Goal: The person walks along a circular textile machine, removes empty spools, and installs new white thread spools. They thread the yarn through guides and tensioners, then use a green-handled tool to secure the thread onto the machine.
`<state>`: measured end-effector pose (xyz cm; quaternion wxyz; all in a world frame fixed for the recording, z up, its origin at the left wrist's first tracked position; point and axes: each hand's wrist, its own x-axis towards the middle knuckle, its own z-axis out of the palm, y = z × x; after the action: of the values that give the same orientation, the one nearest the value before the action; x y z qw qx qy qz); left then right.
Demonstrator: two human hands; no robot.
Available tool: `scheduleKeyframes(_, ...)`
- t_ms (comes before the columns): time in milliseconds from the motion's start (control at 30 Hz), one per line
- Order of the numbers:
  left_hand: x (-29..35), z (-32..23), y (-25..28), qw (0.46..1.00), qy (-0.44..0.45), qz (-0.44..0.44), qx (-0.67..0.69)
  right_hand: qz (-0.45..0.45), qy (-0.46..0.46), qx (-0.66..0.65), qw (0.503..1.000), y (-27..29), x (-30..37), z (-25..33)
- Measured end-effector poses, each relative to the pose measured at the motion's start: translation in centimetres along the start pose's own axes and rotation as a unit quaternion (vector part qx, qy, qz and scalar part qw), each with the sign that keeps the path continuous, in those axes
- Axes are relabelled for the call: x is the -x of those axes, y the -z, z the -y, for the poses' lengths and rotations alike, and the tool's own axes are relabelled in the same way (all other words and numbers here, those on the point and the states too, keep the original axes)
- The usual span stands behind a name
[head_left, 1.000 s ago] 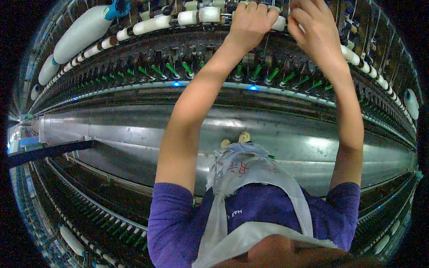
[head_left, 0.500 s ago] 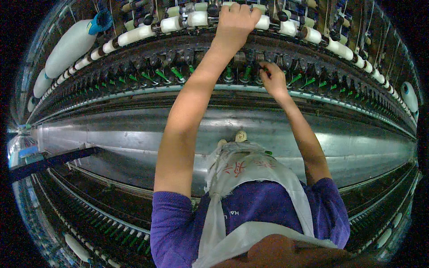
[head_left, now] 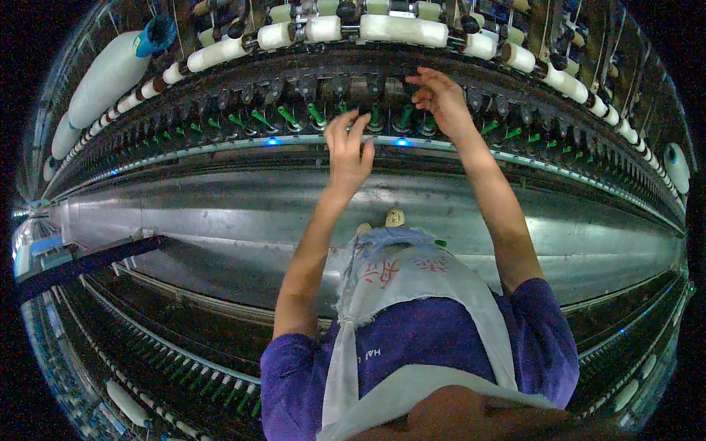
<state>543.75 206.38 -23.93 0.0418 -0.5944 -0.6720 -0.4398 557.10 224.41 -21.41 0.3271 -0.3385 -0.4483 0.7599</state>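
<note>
In front of me a spinning frame carries a row of green bobbins [head_left: 405,116] on spindles. My left hand [head_left: 347,153] is just before this row, fingers apart, with no object visible in it; the fingertips are close to a green bobbin [head_left: 375,115]. Higher and to the right, my right hand [head_left: 446,106] is raised above the bobbins and below the rollers. Its fingers are bent and spread, and I see nothing held. Any thread between the fingers is too fine to make out. A long white roller [head_left: 404,30] lies beyond both hands.
A pale rail [head_left: 294,141] with lit blue lamps [head_left: 401,142] runs along the bobbins' near side. Large yarn cones [head_left: 110,79] hang at the upper left. Behind me stands another machine with green bobbins [head_left: 209,384]. A metallic floor [head_left: 220,209] lies between the machines.
My left hand has come down from the white rollers to the bobbin row. My right hand has risen from a bobbin, its fingers opening. Blue lamps now glow on the rail.
</note>
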Motion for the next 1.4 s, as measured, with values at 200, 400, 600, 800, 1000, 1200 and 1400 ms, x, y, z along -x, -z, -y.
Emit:
scheduleKeyframes(200,6.9,1.7,-0.8,0.998,0.068,0.008,-0.006,0.006,0.008,-0.003,1.000,0.2,-0.2,0.5)
scheduleKeyframes(400,9.5,2.3,-1.8,0.992,0.120,0.029,0.020,-0.009,0.000,0.012,1.000,0.2,-0.6,0.6)
scheduleKeyframes(600,11.5,5.0,-0.8,0.983,0.180,-0.020,0.010,0.031,0.026,-0.016,0.999,0.6,-0.9,0.3)
scheduleKeyframes(800,10.2,13.8,2.0,0.933,0.333,-0.111,0.082,-0.028,0.101,0.050,0.993,0.4,1.2,0.0)
scheduleKeyframes(1000,4.7,22.6,3.4,0.950,0.242,-0.148,0.127,-0.072,0.114,0.064,0.989,-4.0,5.1,-4.8)
scheduleKeyframes(1200,2.0,24.1,5.2,0.972,0.172,-0.131,0.091,-0.072,0.028,0.124,0.989,-13.9,7.4,-14.2)
scheduleKeyframes(1400,-0.3,19.1,9.9,0.975,0.069,-0.145,0.157,-0.066,0.004,0.121,0.990,-20.6,10.3,-17.9)
